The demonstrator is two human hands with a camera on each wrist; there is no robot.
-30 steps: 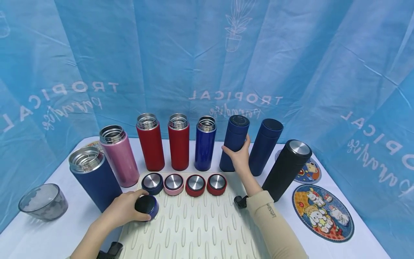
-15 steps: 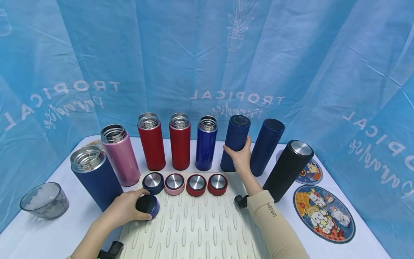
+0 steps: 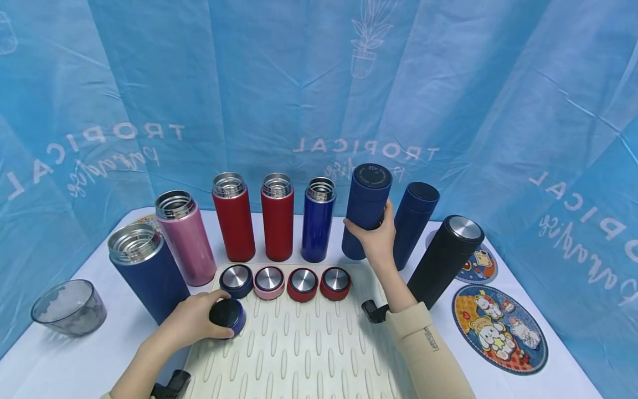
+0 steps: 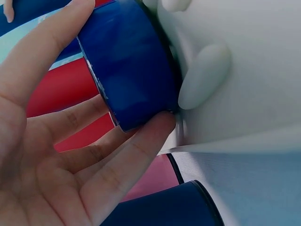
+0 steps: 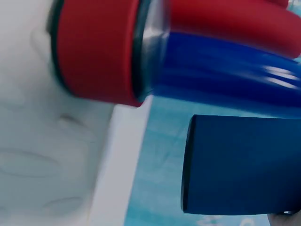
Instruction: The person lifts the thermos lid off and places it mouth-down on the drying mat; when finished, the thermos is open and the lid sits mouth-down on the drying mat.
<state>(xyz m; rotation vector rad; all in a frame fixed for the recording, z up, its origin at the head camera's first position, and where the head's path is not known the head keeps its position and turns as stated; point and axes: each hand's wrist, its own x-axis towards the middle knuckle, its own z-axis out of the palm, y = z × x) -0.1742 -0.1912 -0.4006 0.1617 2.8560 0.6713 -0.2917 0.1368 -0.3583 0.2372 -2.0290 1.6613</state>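
My left hand [image 3: 191,320] grips a glossy blue bottle lid [image 3: 228,318] by its sides on the cream ribbed mat [image 3: 299,354]. The left wrist view shows the fingers and thumb around this lid [image 4: 131,66]. My right hand [image 3: 377,244] holds a capped dark blue thermos bottle [image 3: 368,199], nearly upright and raised off the table; in the right wrist view its base [image 5: 188,165] hangs apart from the mat. Just left stands an open glossy blue bottle [image 3: 318,221]; to the right is another capped dark blue bottle [image 3: 416,216].
Along the mat's far edge lie several lids, one navy [image 3: 236,281], one pink [image 3: 268,283], two red [image 3: 302,284]. Uncapped red [image 3: 232,224], pink [image 3: 186,238] and navy bottles [image 3: 149,271] stand left. At right are a black bottle [image 3: 443,260] and round cartoon mats [image 3: 498,329]. A glass bowl [image 3: 70,310] sits far left.
My right hand has lifted the dark blue thermos bottle off the table, a little up and nearer. The left hand and the blue lid have stayed in place.
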